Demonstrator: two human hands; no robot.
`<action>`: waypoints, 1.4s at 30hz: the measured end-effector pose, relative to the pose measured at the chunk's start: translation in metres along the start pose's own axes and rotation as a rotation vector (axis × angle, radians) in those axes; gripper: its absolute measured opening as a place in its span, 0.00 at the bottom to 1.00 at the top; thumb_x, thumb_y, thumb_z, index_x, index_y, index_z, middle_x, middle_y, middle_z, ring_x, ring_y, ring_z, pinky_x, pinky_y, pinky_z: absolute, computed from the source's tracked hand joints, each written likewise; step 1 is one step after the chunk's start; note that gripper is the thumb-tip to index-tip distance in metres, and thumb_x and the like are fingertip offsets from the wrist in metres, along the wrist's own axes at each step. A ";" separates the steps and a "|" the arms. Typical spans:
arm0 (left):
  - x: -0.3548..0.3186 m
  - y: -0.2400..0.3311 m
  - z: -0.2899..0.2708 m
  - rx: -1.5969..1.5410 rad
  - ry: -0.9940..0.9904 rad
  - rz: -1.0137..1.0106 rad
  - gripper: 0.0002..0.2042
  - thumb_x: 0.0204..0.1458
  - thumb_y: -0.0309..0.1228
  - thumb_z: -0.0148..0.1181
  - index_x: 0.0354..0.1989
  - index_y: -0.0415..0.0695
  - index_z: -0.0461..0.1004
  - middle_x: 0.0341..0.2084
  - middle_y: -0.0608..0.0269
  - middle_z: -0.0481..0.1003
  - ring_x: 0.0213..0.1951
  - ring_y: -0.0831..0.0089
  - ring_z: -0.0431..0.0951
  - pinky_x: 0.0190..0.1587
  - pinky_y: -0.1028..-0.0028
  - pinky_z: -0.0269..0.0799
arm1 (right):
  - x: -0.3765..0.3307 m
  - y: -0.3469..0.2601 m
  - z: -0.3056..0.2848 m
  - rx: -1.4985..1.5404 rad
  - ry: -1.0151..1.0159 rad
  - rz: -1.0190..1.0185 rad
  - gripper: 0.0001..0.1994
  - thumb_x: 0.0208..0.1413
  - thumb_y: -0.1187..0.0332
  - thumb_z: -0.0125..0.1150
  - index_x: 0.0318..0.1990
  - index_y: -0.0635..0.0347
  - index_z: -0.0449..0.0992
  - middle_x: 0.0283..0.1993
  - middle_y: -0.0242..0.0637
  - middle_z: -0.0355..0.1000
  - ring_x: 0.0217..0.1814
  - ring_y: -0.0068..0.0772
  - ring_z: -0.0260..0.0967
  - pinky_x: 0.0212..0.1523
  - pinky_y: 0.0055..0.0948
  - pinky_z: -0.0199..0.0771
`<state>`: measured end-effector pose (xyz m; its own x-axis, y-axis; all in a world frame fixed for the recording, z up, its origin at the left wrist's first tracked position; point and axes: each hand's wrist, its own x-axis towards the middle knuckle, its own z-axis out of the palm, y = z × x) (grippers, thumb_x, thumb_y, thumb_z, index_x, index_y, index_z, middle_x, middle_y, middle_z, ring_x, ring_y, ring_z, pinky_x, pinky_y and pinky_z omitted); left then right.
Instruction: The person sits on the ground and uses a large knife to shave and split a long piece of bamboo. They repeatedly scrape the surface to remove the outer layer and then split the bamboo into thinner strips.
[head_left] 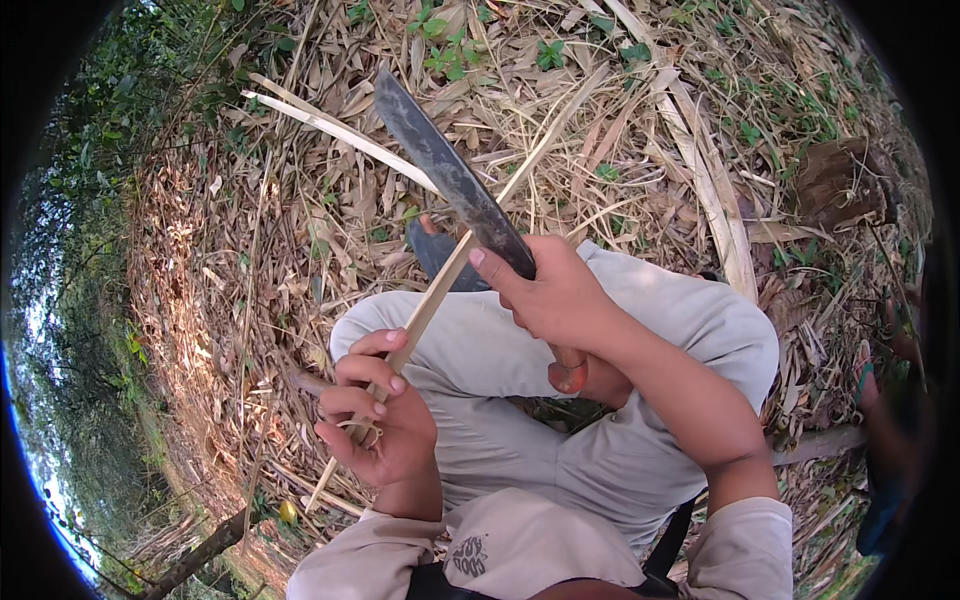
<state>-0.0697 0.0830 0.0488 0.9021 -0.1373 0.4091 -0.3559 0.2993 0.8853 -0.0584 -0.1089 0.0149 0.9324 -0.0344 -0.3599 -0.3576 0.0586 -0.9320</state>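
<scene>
My right hand [552, 295] is wrapped round a machete [440, 160], near where its dark blade meets the wooden handle. The blade slants up and to the left, and the handle's reddish end shows below my hand. A long pale strip, which looks like split bamboo [430, 302], runs diagonally from lower left to upper right and passes by the blade's edge. My right thumb lies against this strip. Lower down, the curled fingers of my left hand [380, 425] grip it. A thin curled shaving [362, 430] hangs at my left fingers.
More pale split strips [345, 135] lie beyond the blade on ground covered with dry leaves. Long dry husks [705, 180] stretch along the right, near a brown stump [845, 185]. My bent legs [490, 435] are close under my hands. Another person's foot [866, 385] shows at the right edge.
</scene>
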 end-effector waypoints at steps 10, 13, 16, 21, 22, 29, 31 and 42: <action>0.018 -0.011 0.020 -0.128 0.019 0.294 0.25 0.68 0.51 0.21 0.27 0.48 0.58 0.11 0.67 0.56 0.16 0.73 0.55 0.32 0.64 0.63 | -0.016 0.000 -0.007 -0.457 0.166 -0.232 0.27 0.67 0.47 0.43 0.29 0.66 0.67 0.18 0.51 0.70 0.23 0.56 0.73 0.25 0.50 0.72; 0.027 -0.011 0.030 -0.110 0.147 0.298 0.25 0.68 0.52 0.22 0.27 0.49 0.58 0.09 0.69 0.53 0.13 0.76 0.50 0.26 0.70 0.58 | -0.028 -0.009 -0.003 -0.664 0.169 -0.245 0.24 0.66 0.48 0.47 0.30 0.62 0.66 0.17 0.45 0.69 0.21 0.55 0.70 0.22 0.48 0.68; 0.033 -0.014 0.035 -0.111 0.258 0.285 0.24 0.68 0.52 0.23 0.28 0.49 0.58 0.08 0.71 0.51 0.12 0.78 0.47 0.22 0.74 0.54 | -0.048 -0.016 0.002 -0.904 0.233 -0.540 0.23 0.65 0.48 0.48 0.29 0.61 0.67 0.17 0.45 0.70 0.20 0.52 0.71 0.20 0.46 0.72; 0.030 -0.010 0.040 -0.035 0.261 0.271 0.22 0.69 0.51 0.27 0.27 0.52 0.59 0.07 0.72 0.48 0.12 0.78 0.46 0.24 0.73 0.53 | -0.023 0.003 -0.021 -0.991 0.267 -0.303 0.23 0.65 0.48 0.49 0.29 0.60 0.68 0.19 0.43 0.71 0.18 0.47 0.72 0.18 0.42 0.72; 0.029 -0.012 0.043 -0.040 0.294 0.270 0.22 0.68 0.51 0.28 0.27 0.52 0.58 0.07 0.72 0.49 0.12 0.79 0.46 0.24 0.73 0.52 | -0.019 0.006 -0.026 -1.016 0.261 -0.236 0.23 0.65 0.48 0.49 0.29 0.60 0.68 0.19 0.43 0.71 0.18 0.47 0.72 0.18 0.42 0.73; 0.035 -0.027 0.042 -0.016 0.370 0.214 0.22 0.68 0.53 0.29 0.27 0.52 0.57 0.07 0.71 0.49 0.12 0.78 0.46 0.23 0.73 0.50 | -0.013 0.007 -0.023 -1.032 0.206 -0.431 0.24 0.65 0.47 0.49 0.27 0.59 0.69 0.18 0.42 0.72 0.18 0.42 0.74 0.16 0.39 0.73; 0.040 -0.027 0.036 -0.060 0.481 0.235 0.22 0.68 0.52 0.27 0.27 0.51 0.56 0.06 0.71 0.48 0.10 0.78 0.45 0.19 0.76 0.49 | -0.013 0.011 -0.012 -1.001 0.226 -0.435 0.23 0.63 0.47 0.51 0.29 0.59 0.69 0.21 0.42 0.72 0.19 0.44 0.73 0.18 0.40 0.72; 0.034 -0.034 0.029 -0.120 0.568 0.241 0.23 0.68 0.54 0.27 0.27 0.51 0.55 0.05 0.71 0.46 0.10 0.78 0.44 0.17 0.76 0.50 | -0.027 0.012 0.008 -0.986 0.182 -0.570 0.20 0.60 0.49 0.56 0.30 0.58 0.70 0.20 0.38 0.71 0.19 0.41 0.72 0.17 0.37 0.71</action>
<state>-0.0340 0.0408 0.0389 0.8008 0.4601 0.3835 -0.5651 0.3680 0.7384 -0.0870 -0.0991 0.0135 0.9790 0.0467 0.1983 0.1524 -0.8138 -0.5608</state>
